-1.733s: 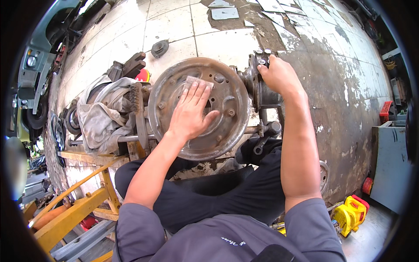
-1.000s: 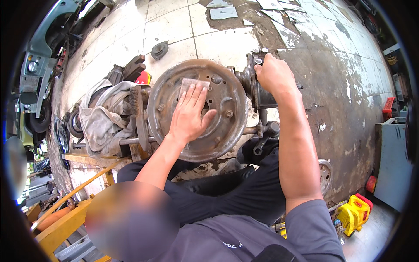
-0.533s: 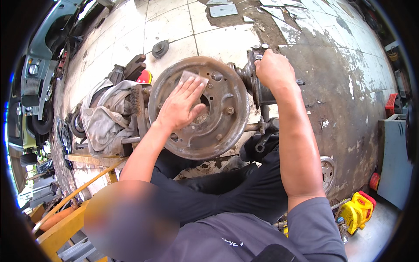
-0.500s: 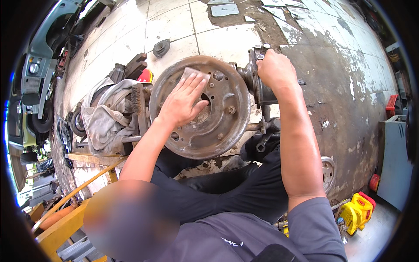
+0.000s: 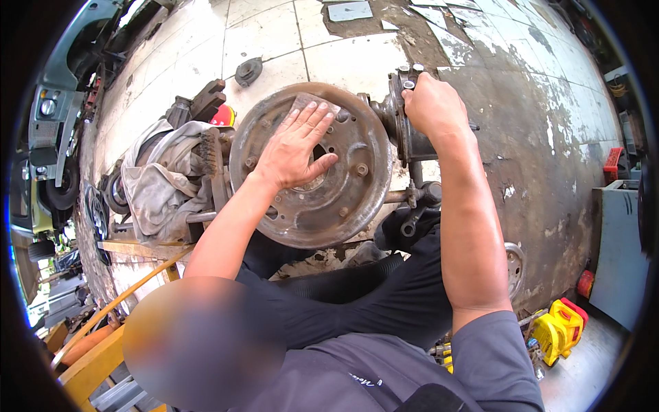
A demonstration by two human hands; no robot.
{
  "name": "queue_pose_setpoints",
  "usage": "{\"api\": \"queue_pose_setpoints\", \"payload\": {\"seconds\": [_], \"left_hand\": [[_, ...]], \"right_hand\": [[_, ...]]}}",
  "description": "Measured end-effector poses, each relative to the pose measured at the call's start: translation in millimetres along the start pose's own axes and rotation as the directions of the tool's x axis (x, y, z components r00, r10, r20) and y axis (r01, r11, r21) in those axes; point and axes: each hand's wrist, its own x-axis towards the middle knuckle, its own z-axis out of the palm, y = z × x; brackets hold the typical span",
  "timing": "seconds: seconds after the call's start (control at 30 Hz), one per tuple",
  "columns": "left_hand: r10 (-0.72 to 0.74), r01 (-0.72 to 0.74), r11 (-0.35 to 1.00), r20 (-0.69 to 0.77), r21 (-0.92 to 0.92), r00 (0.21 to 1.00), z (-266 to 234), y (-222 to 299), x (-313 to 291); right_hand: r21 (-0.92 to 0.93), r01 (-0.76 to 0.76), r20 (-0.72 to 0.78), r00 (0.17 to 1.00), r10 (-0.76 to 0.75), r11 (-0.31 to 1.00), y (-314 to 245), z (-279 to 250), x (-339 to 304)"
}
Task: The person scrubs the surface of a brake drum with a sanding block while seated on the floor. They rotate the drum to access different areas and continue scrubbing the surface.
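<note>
My left hand [image 5: 298, 144] lies flat, fingers stretched out and thumb spread. Under its fingertips is a small brownish square sheet [image 5: 317, 104], perhaps sandpaper, pressed against the upper face of a worn round metal plate [image 5: 360, 199]. This plate looks like a brake backing plate, with a central hole, several bolt holes and rusty stains. My right hand [image 5: 439, 103] is closed over the top of a dark metal housing [image 5: 415, 145] with bolt heads, right of the plate. Its fingertips are partly hidden. A rod with an eye end [image 5: 410, 228] sits below the housing.
A grey rag [image 5: 154, 192] drapes over metal parts on the left, beside a stiff brush [image 5: 208, 152]. A small round metal part [image 5: 248, 71] lies on the tiles. Yellow tool case [image 5: 559, 333] and grey cabinet [image 5: 616, 254] stand at right. Yellow frame [image 5: 93, 364] is lower left.
My left hand has slid a little up the plate, carrying the sheet up and to the right. The right hand keeps its hold on the housing. The view has shifted slightly.
</note>
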Motion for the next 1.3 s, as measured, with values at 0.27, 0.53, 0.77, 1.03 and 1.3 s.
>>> {"api": "queue_pose_setpoints", "payload": {"seconds": [0.27, 0.53, 0.77, 1.03, 1.3], "left_hand": [[0.009, -0.007, 0.999, 0.039, -0.032, 0.999, -9, -6, -15], [-0.021, 0.024, 0.997, 0.047, -0.072, 0.999, -7, 0, -26], [-0.073, 0.074, 0.995, 0.021, -0.066, 0.997, -4, 5, -2], [-0.093, 0.097, 0.991, 0.038, -0.093, 0.995, -9, 6, -2], [-0.110, 0.115, 0.987, 0.050, -0.112, 0.993, -6, 15, -29]], "right_hand": [[-0.009, 0.002, -0.015, 1.000, -0.002, 1.000, -1, 5, 2], [-0.001, -0.009, -0.036, 0.999, 0.009, 1.000, -1, 1, 0], [0.014, 0.000, 0.000, 1.000, 0.000, 1.000, 1, 0, 2], [-0.008, -0.029, -0.016, 0.999, 0.029, 1.000, -1, 6, 4], [-0.025, -0.045, 0.024, 0.999, 0.045, 0.999, -3, 2, 3]]}}
